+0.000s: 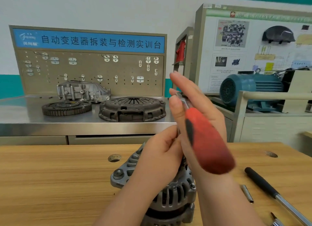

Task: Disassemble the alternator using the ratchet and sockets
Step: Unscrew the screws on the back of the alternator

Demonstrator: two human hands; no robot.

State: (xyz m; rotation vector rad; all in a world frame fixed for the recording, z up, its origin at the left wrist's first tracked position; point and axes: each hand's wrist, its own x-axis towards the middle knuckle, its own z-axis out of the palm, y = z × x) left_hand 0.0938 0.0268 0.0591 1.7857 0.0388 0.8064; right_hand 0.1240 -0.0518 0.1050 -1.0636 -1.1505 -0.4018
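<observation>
The grey alternator (170, 193) stands on the wooden bench (55, 180), partly hidden behind both of my forearms. My right hand (194, 107) holds the ratchet (207, 141) raised above it, the red handle pointing toward me and the metal head up between my fingers, which are mostly straight. My left hand (162, 149) pinches a thin metal piece just below the ratchet head, above the alternator. What that piece is cannot be made out.
A black-handled bar (273, 193) and a small socket extension (246, 193) lie on the bench at right. Round holes (114, 158) pierce the benchtop. Behind, a steel counter carries a clutch cover (133, 108), a flywheel (66, 107) and a housing (82, 90). A blue motor (249, 89) stands far right.
</observation>
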